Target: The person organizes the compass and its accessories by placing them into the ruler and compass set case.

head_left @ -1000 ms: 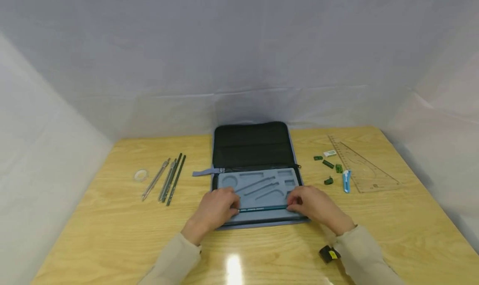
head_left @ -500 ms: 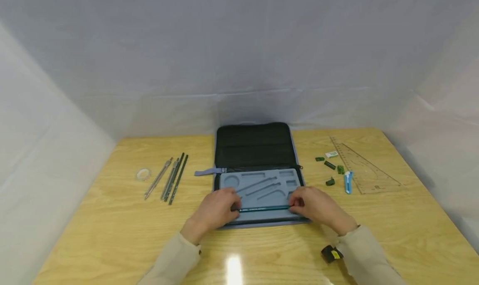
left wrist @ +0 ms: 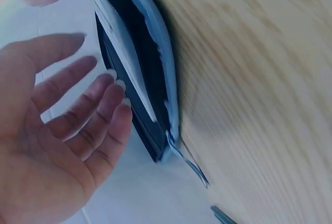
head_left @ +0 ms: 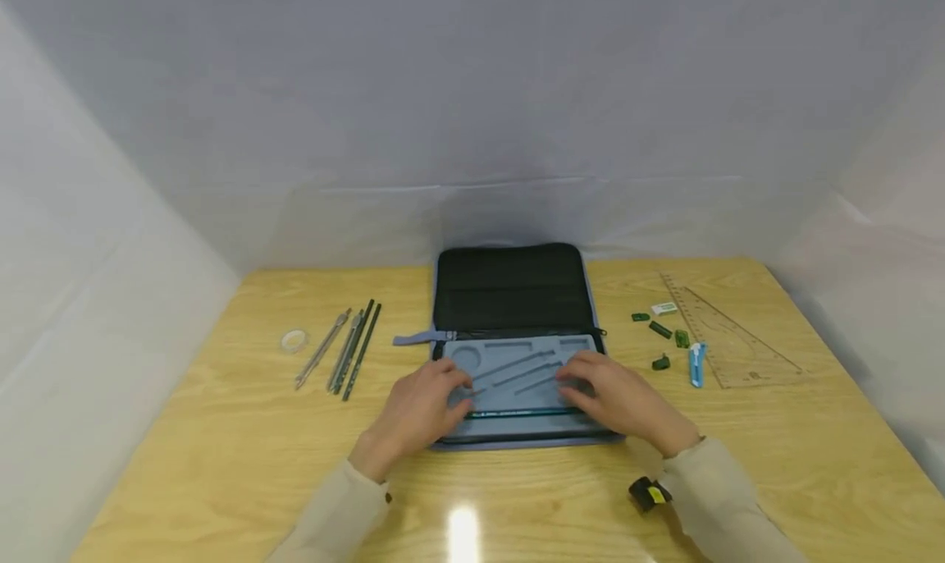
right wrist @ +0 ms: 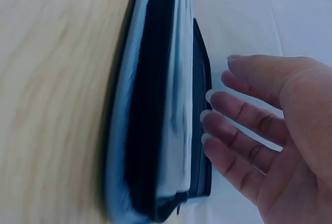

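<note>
A dark green pencil (head_left: 520, 414) lies lengthwise in the front slot of a grey moulded tray (head_left: 509, 432). That tray fills the front half of an unzipped pencil case (head_left: 509, 288), whose black lid is laid back. Over the tray's left side, my left hand (head_left: 417, 407) has its fingers spread and holds nothing. My right hand (head_left: 623, 395) hovers over the other side, fingers relaxed and apart from the pencil. Both wrist views show each palm (left wrist: 57, 146) with bent, loose fingers (right wrist: 238, 110) beside the case. The hands cover the pencil's ends in the head view.
Left of the case lie a tape roll (head_left: 294, 340), metal compasses (head_left: 322, 350) and dark pencils (head_left: 362, 351). To the right are a white eraser (head_left: 664, 308), small green pieces (head_left: 660, 330), a blue cutter (head_left: 697, 364) and a clear set square (head_left: 738, 345). A black-and-yellow object (head_left: 648, 494) sits near my right sleeve.
Both hands have let go of the pencil's ends, their fingers spreading and lifting away. The pencil stays in the tray's front slot. The head view has shifted slightly.
</note>
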Available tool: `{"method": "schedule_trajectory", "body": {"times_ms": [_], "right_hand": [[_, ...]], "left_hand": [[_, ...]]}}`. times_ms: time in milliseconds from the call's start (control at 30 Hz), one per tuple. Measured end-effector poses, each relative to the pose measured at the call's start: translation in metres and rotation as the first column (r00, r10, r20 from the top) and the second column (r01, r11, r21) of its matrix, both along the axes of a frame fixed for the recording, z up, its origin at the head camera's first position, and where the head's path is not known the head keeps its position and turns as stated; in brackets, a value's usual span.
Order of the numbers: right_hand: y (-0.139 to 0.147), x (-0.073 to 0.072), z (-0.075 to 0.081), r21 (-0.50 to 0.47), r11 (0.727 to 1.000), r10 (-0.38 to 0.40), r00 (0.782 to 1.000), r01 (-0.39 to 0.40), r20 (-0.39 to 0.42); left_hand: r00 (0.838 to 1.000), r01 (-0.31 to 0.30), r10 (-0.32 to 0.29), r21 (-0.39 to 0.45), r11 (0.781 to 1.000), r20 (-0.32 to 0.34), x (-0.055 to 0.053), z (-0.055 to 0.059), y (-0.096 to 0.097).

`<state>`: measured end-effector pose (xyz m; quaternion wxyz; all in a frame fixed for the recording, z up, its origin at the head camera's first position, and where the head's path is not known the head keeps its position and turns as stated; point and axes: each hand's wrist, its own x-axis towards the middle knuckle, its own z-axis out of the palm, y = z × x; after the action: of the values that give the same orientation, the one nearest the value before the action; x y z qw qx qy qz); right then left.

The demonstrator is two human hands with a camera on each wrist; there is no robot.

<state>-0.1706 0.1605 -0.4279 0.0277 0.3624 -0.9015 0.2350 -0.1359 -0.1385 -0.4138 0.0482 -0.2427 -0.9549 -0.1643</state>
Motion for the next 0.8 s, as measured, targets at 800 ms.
{"method": "schedule_trajectory", "body": {"times_ms": [800], "right_hand": [[-0.078, -0.032, 0.013, 0.039, 0.999, 0.028, 0.998, -0.030, 0.049]], "left_hand": [[0.900, -0.429, 0.428, -0.005, 0.903, 0.077, -0.005, 0.002, -0.084]]}}
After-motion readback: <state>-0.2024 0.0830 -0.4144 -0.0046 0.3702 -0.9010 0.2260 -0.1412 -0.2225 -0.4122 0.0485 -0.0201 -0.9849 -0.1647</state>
